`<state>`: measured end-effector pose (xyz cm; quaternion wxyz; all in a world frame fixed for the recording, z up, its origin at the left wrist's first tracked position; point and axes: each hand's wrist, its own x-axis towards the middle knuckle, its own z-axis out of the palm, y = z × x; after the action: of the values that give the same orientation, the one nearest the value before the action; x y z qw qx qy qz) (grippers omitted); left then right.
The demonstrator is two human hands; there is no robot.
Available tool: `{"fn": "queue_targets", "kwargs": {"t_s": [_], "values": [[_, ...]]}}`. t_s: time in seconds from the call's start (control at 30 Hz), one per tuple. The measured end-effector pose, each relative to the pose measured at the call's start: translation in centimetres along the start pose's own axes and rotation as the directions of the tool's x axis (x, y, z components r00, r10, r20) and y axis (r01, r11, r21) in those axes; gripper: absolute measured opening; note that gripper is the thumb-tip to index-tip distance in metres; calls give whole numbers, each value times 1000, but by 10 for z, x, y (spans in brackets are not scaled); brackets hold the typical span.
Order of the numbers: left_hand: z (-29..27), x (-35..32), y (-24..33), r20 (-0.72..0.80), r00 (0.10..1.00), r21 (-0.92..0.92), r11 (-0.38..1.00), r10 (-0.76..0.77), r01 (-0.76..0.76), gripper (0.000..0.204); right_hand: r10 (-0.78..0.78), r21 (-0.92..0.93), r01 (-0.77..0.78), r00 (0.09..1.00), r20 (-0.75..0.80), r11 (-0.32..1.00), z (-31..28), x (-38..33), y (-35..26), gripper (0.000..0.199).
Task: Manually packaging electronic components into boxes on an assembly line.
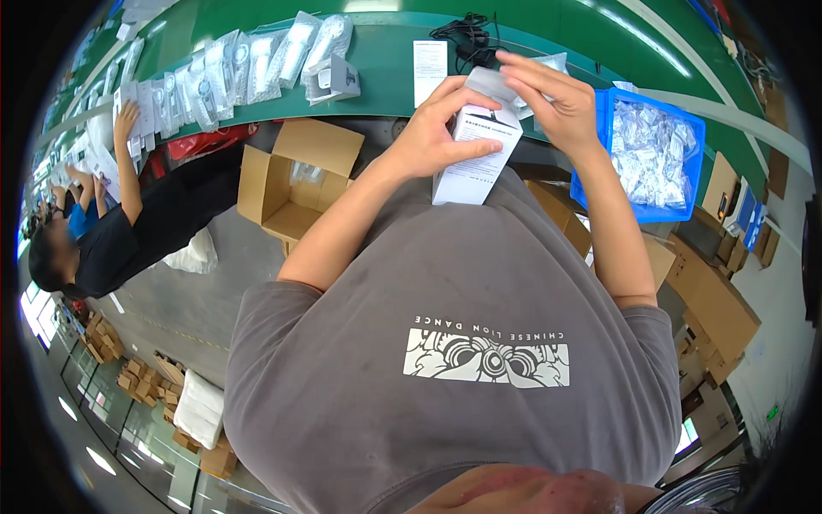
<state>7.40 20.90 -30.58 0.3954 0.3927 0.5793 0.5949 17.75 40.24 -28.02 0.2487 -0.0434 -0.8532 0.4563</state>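
A small white carton [476,158] with printed sides stands against my front at the table's near edge. My left hand [437,133] is closed round its upper part, thumb across the near face and fingers along the far left side. The carton's top flap [490,83] is raised. Beside that flap my right hand [555,101] is held up, fingers stretched out; whether its fingertips touch the flap is hard to tell. What lies inside the carton is hidden. Behind my hands, a clear plastic bag [552,62] is partly covered.
Bubble-wrapped items [253,68] line the green table [377,51], with another white box [334,80] and black cables [469,38] nearby. A blue bin [698,163] of small clear bags stands right. An open cardboard box [300,176] is at left, near a co-worker [145,193].
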Motion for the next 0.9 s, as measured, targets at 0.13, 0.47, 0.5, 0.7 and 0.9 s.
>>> {"fn": "queue_targets", "kwargs": {"t_s": [0.13,0.47,0.5,0.7,0.9], "values": [[-3,-3,-7,-35,999,53,998,-16,18,49,464,314,-495,869,172,810,-1,-7,-15,18],[10,-6,-23,-157,986,-166,983,47,-74,80,368,225,-408,908,200,885,6,-13,-25,17],[9,-5,-23,-154,987,-166,984,46,-72,80,375,209,-415,904,204,886,3,-13,-26,16],[2,0,-20,-4,1000,-48,999,-20,20,82,333,151,-357,928,167,922,1,-23,-33,14],[2,1,-24,5,992,-163,978,-129,128,85,332,191,-352,934,131,916,6,-40,-37,16]]}}
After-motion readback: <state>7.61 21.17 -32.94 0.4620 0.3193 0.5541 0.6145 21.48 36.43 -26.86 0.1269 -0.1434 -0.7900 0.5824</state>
